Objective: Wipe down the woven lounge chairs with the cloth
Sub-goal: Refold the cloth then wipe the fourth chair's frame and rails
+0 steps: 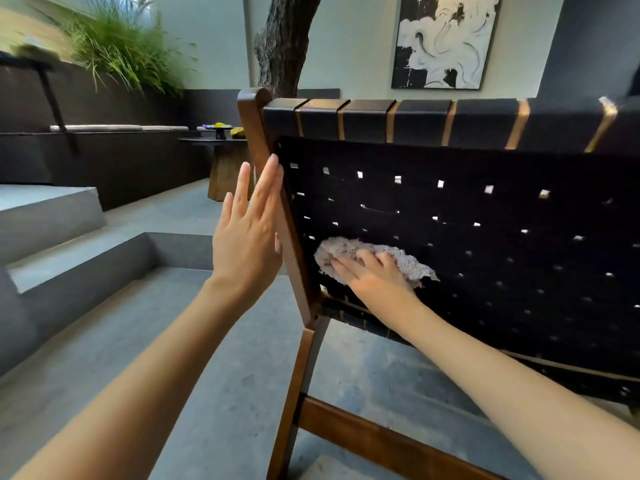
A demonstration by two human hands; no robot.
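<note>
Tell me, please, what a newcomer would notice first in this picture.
The black woven back of the chair fills the centre and right. Low on it, near its left edge, the right hand presses a grey cloth flat, while the left hand rests with straight fingers against the wooden frame. A black-and-white painting hangs on the wall, upper right.

soft daylight | sharp centre | edges bowed | top-left corner blurred

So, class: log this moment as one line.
right hand presses cloth on woven back | left hand flat against wooden frame
</note>
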